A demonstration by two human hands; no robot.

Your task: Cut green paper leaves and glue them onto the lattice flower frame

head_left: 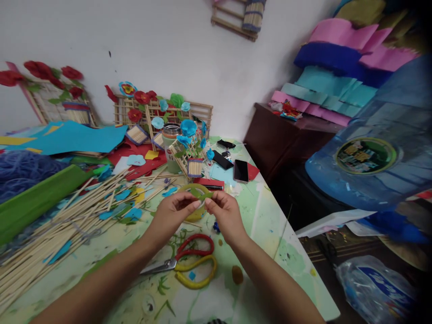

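Note:
A small green paper leaf (204,195) is pinched between the fingertips of both hands, above the table. My left hand (177,209) is closed on its left end, and my right hand (225,215) is closed on its right end. Just behind and below the leaf lies a yellow roll of tape (193,217), partly hidden by the fingers. Scissors (195,258) with one red and one yellow handle lie between my forearms, their blades partly covered by my left forearm. Thin green paper scraps (164,284) are scattered around them.
Thin wooden sticks (84,218) spread over the table's left side. Behind my hands stand a little stick frame with blue paper flowers (188,128), an open green jar (173,164) and a phone (240,171). A large blue water bottle (388,117) is on the right, past the table edge.

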